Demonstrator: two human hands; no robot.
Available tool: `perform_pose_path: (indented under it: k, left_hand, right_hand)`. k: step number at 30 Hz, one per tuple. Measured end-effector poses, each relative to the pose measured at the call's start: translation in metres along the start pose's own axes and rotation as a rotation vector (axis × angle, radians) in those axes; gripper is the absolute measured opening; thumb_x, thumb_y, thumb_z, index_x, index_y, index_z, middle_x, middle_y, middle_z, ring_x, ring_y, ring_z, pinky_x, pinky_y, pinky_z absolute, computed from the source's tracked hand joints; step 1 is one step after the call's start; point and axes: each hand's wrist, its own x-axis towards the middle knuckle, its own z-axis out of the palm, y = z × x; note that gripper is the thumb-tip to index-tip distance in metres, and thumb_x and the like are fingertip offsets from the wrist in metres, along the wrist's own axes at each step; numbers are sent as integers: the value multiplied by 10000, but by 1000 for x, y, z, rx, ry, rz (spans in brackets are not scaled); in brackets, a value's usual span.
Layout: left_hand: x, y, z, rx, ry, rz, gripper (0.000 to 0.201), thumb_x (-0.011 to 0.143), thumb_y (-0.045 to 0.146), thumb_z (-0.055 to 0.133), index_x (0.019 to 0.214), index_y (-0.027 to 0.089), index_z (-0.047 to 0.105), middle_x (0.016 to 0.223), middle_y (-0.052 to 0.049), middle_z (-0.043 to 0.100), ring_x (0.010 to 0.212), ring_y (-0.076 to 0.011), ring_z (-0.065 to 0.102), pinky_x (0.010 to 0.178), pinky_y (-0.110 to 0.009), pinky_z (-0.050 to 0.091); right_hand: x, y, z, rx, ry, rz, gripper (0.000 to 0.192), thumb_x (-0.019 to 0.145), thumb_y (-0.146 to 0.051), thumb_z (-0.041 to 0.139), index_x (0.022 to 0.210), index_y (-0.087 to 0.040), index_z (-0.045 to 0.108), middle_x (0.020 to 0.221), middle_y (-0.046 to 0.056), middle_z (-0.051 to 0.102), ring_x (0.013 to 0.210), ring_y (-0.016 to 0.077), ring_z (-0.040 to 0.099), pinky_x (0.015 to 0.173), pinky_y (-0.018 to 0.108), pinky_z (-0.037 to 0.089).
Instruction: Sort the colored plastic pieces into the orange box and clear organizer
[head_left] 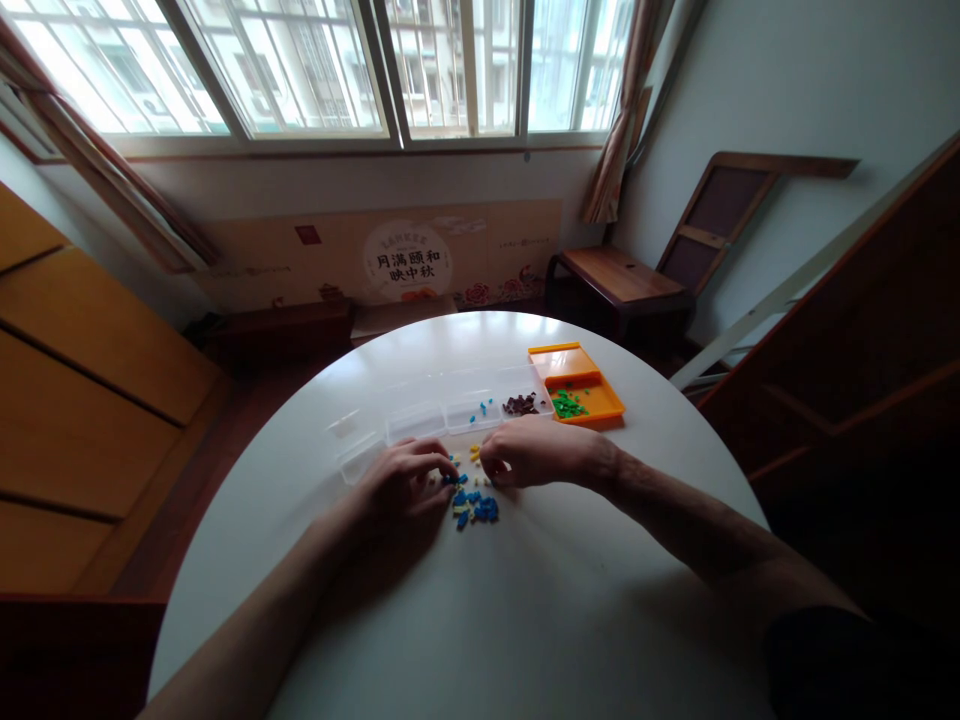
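Small blue bricks [486, 509] lie in a loose pile on the white table, mixed with a few pale yellow bricks [459, 509]. My left hand [405, 474] rests at the pile's left side, its fingers bent and the tips close together beside blue pieces. Whatever is between them is too small to make out. At the upper right of the pile, my right hand [529, 450] is closed in a pinch, thumb and forefinger forming a ring. Its fingertips hide anything held. Bright yellow bricks [475, 453] sit just left of it.
Beyond my hands stands a clear compartment box [416, 422] with dark brown pieces [523, 404] and a few blue ones. An orange tray [611, 405] with green pieces [568, 404] adjoins it. The round table [562, 620] has a curved edge; a wooden chair [630, 275] stands beyond.
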Motion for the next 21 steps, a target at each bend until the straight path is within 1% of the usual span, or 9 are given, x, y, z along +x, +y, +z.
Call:
perform_pose_path:
  k: [3,5,8,10,12,14,17,19,21]
  left_hand:
    - [-1,2,-1,6,3,-9,73,989,280,770,1028,239,815,1004,-51,763,835,-157,688,787,-279,549]
    - [-2,2,-2,12,5,-17,80,1002,291,758,1017,236,814,987,-49,760,815,-153,679,770,-276,538]
    - [-2,3,-3,12,2,-14,100,1015,297,739,1017,231,814,966,-49,755,779,-147,660,746,-273,531]
    - [-2,4,-4,9,-2,-11,105,1016,299,738,1026,226,813,966,-53,758,780,-150,662,755,-278,539]
    - [-2,3,-5,3,-2,-7,104,1011,300,748,1040,223,812,974,-57,766,796,-155,672,768,-284,548]
    - [-2,2,-5,-6,12,11,100,1005,290,752,1050,223,811,981,-58,775,809,-157,684,769,-281,549]
    - [-2,1,-7,-15,11,29,101,991,268,747,1056,228,813,997,-54,785,816,-152,694,760,-268,547]
    - [-2,1,-9,-9,-9,14,110,983,255,741,1058,228,817,991,-49,782,789,-141,678,727,-252,535]
    - [-2,2,-11,8,-22,-6,108,973,244,741,1044,226,821,972,-43,777,752,-130,647,698,-240,517]
  right_hand:
    - [2,8,-1,34,113,-37,150,903,-90,735,912,-210,826,949,30,810,775,150,652,688,266,398]
    - [6,15,-2,55,229,-41,157,921,-62,732,917,-197,813,968,36,803,829,155,666,731,260,421]
    - [15,27,0,49,459,25,131,973,-71,723,952,-175,800,984,54,784,883,168,663,798,273,442]
    - [20,35,5,27,574,84,112,1004,-95,711,970,-161,795,992,68,773,897,178,656,838,288,451]
    - [23,42,10,9,604,119,107,1019,-113,702,985,-155,794,998,77,769,908,186,656,847,295,453]
    - [23,47,14,-4,593,135,109,1024,-124,697,993,-153,797,1004,81,769,903,187,656,835,295,450]
    - [20,49,13,-9,594,146,103,1020,-137,699,1002,-157,799,1002,78,772,863,175,645,818,294,444]
    - [17,47,9,5,590,134,94,1006,-139,706,994,-162,797,993,69,775,848,170,642,810,293,439]
    - [14,41,5,35,544,79,91,991,-132,714,975,-175,793,987,56,781,852,166,649,795,286,433]
